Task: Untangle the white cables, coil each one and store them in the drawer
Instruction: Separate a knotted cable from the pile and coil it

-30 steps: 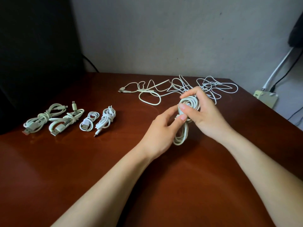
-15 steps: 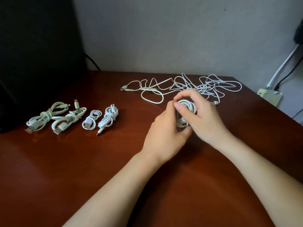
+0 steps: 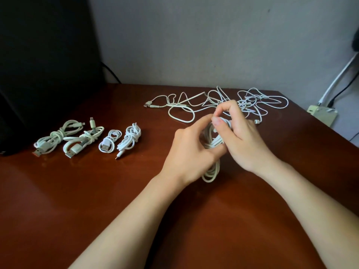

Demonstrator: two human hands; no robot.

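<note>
You are mid-coil on one cable: the coiled cable (image 3: 212,144) sits between both hands, raised a little over the middle of the desk (image 3: 97,191), its lower loops hanging down to or just above the wood. Your left hand (image 3: 191,150) is clenched around the bundle's middle, thumb across the strands; your right hand (image 3: 240,134) grasps the top of the bundle, thumb and forefinger pinched on what looks like the loose end. Judgement: this is the tie-off step, wrapping the tail around the loops. The next move calls for keeping the left grip firm so the loops do not spring apart while the right threads or tucks the end; whether the tail is already through a loop cannot be told, since the fingers hide it. Four finished bundles (image 3: 88,136) lie in a row on the left part of the desk, well apart from the work. A tangle of loose cables (image 3: 219,102) lies at the far edge, just behind your right hand, so untangling is not finished. No drawer is in view; storing has not begun. Surface: dark reddish-brown wood, glossy, showing reflections. Room: plain grey wall (image 3: 194,35) behind, a large dark object (image 3: 42,55) at the far left, and a pale power strip (image 3: 322,114) with leads off the desk's right corner.
</note>
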